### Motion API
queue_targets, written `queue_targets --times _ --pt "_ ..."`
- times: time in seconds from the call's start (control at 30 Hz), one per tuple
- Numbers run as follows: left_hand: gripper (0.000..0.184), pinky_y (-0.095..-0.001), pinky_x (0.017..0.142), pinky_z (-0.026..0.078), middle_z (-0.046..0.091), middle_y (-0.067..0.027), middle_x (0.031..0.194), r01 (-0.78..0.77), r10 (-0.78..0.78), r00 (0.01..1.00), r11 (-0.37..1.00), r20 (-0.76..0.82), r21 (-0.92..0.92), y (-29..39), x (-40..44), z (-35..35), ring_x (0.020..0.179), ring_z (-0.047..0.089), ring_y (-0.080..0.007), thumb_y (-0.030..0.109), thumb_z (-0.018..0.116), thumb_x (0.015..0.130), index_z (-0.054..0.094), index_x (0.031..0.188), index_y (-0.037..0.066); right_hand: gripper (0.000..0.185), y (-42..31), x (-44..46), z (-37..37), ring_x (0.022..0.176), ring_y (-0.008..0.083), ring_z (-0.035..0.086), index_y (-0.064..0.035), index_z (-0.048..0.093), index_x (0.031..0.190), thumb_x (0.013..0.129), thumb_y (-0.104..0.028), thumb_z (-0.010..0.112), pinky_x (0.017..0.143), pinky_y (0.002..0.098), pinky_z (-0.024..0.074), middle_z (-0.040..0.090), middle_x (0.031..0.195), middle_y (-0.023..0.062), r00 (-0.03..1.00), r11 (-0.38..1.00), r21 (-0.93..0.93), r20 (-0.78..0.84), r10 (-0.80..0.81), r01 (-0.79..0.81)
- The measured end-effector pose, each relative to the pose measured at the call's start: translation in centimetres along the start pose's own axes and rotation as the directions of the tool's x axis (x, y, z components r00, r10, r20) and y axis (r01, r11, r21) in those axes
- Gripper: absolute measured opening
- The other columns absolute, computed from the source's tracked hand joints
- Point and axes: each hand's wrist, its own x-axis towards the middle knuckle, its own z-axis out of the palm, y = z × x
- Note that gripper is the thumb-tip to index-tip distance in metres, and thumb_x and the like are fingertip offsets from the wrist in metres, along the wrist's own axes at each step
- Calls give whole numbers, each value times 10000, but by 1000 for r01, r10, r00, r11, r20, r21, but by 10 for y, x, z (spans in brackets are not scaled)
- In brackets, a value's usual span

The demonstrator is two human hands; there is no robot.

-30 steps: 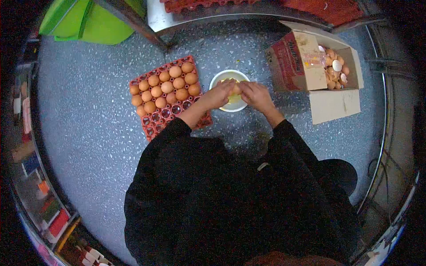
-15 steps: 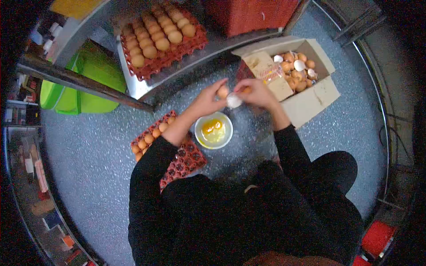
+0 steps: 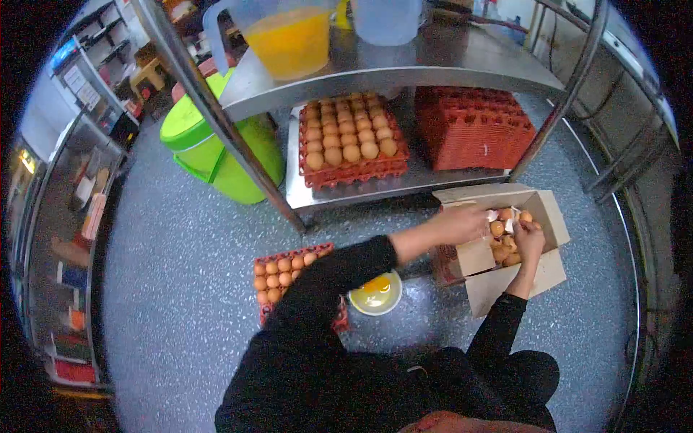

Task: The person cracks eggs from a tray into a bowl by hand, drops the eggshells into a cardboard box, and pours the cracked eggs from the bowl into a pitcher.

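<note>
Both my hands are over the open cardboard box, which holds many cracked eggshells. My left hand comes in from the left with its fingers closed around a piece of eggshell, white inside. At the box's right side, the fingers of my right hand are bent around another eggshell. Below my left forearm stands a white bowl with yolks and egg white in it. My left sleeve partly covers a red egg tray of brown eggs on the floor.
Ahead is a metal shelf unit with a pitcher of yellow liquid on top. Lower down are a full tray of eggs and a stack of red trays. A green bucket stands behind the shelf's left leg.
Both hands have moved from above the bowl to the box at the right, carrying eggshell halves. The view has tilted up, showing more of the shelf.
</note>
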Motion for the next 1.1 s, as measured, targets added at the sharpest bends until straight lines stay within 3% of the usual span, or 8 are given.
queue_targets --times 0.13,0.2,0.23,0.3,0.47,0.57,0.87,1.1 --pt "328 -413 683 462 547 -139 946 210 -234 956 967 178 145 -48 -136 -54 851 543 -301 254 544 709 514 988 84 276 -61 -2 -16 785 122 546 -4 581 959 763 -199 587 695 243 427 599 864 94 943 722 644 330 37 -254" --pt "216 -415 653 459 585 -160 801 388 -489 783 867 384 313 -91 -207 -62 735 568 -324 218 549 694 566 858 79 273 -92 -15 -15 820 125 542 -2 578 955 773 -206 570 719 242 418 596 903 85 878 569 739 475 -60 -361" --pt "178 -412 616 454 596 -134 780 719 -747 560 653 359 238 -100 -242 -62 713 570 -316 202 531 676 588 800 87 279 -108 -24 -15 837 123 538 -1 575 955 777 -216 564 728 240 414 596 918 78 849 518 784 494 -186 -343" --pt "190 -398 620 455 594 -139 753 657 -696 599 710 396 255 -126 -323 -56 711 575 -305 193 549 665 588 811 78 272 -158 -51 -17 706 95 519 -13 568 967 788 -217 559 573 197 398 588 886 45 683 284 695 713 -158 -660" --pt "293 -382 665 452 581 -136 854 630 -714 641 700 283 338 -110 -394 -30 788 563 -291 199 578 656 556 927 91 255 -188 -104 43 683 90 529 -38 603 903 762 -249 583 581 195 409 600 812 35 513 525 578 811 -282 -625" --pt "501 -398 695 450 501 -156 978 739 -811 424 567 403 364 -88 -382 -18 851 536 -312 297 673 588 488 1011 101 244 -196 -137 67 640 90 529 -51 625 858 729 -258 614 557 203 410 601 750 22 365 634 452 890 -274 -627" --pt "406 -356 550 489 484 -178 936 626 -791 582 584 188 516 -74 -396 33 788 549 -308 208 597 656 449 977 9 272 -193 -199 110 641 75 534 -41 613 851 733 -287 612 553 205 420 595 727 4 123 792 294 955 -271 -535" --pt "488 -371 655 475 441 -180 991 721 -831 545 533 113 442 -71 -395 34 858 513 -321 180 627 609 405 995 -19 292 -177 -219 126 628 88 516 -17 561 931 755 -247 603 563 198 415 571 743 28 23 477 222 921 -389 -850"
